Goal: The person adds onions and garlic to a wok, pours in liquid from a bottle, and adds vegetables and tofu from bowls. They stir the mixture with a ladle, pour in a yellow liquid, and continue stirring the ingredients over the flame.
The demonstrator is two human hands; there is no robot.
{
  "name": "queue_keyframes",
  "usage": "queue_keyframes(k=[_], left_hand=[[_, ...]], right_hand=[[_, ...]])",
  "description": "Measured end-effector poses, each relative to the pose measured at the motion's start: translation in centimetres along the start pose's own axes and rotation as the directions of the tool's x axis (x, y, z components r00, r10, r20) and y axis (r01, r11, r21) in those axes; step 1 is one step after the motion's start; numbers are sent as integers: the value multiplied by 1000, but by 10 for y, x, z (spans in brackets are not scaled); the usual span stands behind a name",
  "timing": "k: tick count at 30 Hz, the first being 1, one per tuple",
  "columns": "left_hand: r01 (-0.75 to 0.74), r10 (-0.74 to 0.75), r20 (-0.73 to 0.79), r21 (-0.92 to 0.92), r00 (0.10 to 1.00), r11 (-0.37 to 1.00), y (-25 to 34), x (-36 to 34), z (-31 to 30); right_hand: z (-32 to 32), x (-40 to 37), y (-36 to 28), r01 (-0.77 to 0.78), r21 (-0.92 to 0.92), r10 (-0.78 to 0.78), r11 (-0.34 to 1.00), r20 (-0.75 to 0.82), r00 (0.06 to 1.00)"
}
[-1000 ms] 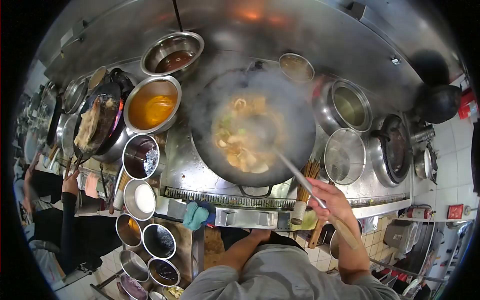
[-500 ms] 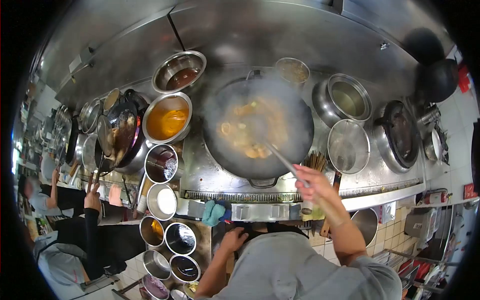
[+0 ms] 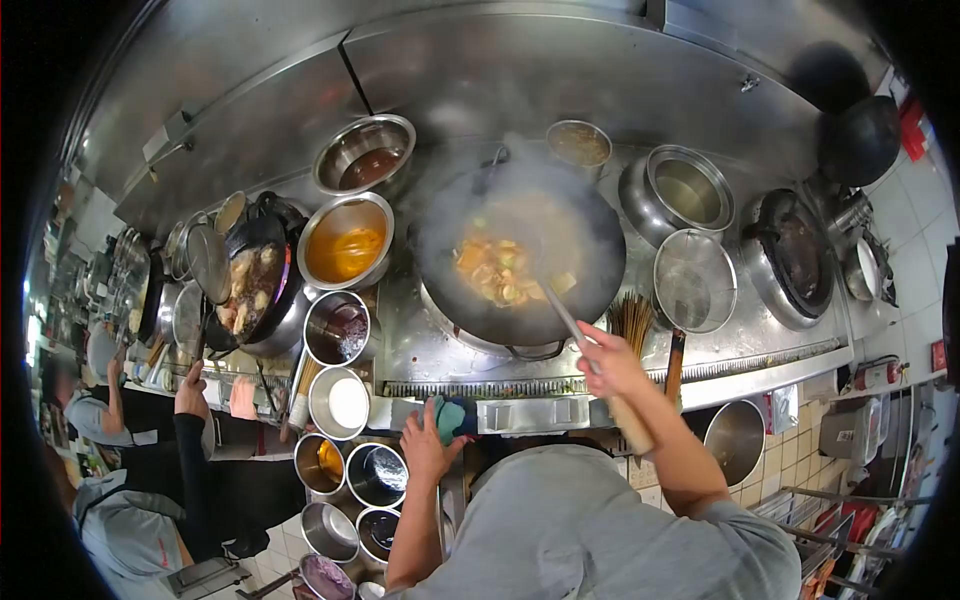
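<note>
at the stove's front edge, your left hand (image 3: 425, 447) lies open, fingers spread, against the teal cloth (image 3: 451, 417). right of it, the ladle (image 3: 561, 311) slants, its long axis running from the steaming wok (image 3: 603, 283), bowl end up-left among the food, down-right to your right hand (image 3: 608, 362), clamped round the handle, the wooden grip jutting past your wrist.

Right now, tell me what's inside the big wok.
The wok holds orange sauce, pale chunks and green bits, plus the ladle the right hand grips. Steam hides its far side.
</note>
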State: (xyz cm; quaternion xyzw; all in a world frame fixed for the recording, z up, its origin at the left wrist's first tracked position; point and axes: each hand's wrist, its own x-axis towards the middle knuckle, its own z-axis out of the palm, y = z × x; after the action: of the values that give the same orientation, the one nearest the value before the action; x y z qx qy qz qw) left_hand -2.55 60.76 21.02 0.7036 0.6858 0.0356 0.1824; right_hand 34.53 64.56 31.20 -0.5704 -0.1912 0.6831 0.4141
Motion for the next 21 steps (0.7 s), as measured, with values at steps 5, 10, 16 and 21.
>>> queue_keyframes(k=[5, 10, 16, 21], left_hand=[[74, -84, 143, 68, 986, 995, 1, 11, 17], [82, -88, 117, 56, 989, 995, 4, 29, 24], [156, -148, 57, -181, 987, 971, 3, 39, 14], [87, -172, -180, -403, 968, 911, -15, 37, 35]], right_hand=[[-39, -35, -33, 34, -285, -46, 958, -35, 998], [-26, 37, 23, 224, -908, -614, 355, -46, 788], [17, -6, -11, 99, -669, -209, 737, -85, 974], [-5, -28, -11, 96, -920, -553, 379, -142, 821]])
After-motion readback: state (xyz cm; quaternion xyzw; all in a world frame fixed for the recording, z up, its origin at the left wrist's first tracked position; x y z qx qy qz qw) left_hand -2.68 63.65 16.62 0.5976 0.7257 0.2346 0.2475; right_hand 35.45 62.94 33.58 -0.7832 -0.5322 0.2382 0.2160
